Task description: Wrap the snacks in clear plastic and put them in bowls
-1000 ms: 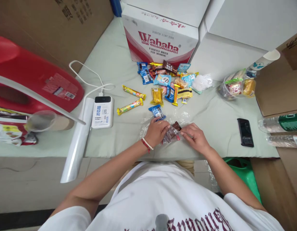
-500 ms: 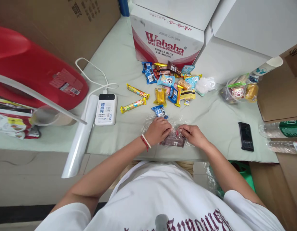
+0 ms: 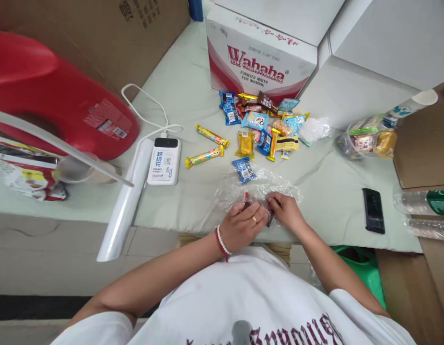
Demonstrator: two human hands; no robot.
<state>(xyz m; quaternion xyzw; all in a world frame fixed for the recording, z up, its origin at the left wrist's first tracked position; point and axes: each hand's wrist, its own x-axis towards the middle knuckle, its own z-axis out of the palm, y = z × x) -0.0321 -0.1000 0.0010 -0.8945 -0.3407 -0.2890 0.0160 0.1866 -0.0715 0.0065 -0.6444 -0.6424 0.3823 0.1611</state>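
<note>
A clear plastic bag (image 3: 281, 181) lies crumpled at the table's front edge, with a brown snack packet (image 3: 270, 218) in or under its film. My left hand (image 3: 243, 224) curls over the packet from the front and covers most of it. Beside it, my right hand (image 3: 286, 209) pinches the bag's film near the packet's right end. A small red piece (image 3: 246, 196) shows at my left fingertips. Just beyond the bag lies a blue snack packet (image 3: 244, 170).
Wrapped snacks (image 3: 256, 120) are piled before a Wahaba-style carton marked Wahaha (image 3: 258, 62). Two yellow snack sticks (image 3: 204, 156) and a cabled power bank (image 3: 164, 161) lie left. At right are a phone (image 3: 373, 211), a snack tub (image 3: 366, 139) and plastic bottles (image 3: 411, 202).
My left hand has moved toward my body and now covers the brown packet, which was plainly visible before. My right hand has shifted slightly down. More of the bag lies spread beyond the hands.
</note>
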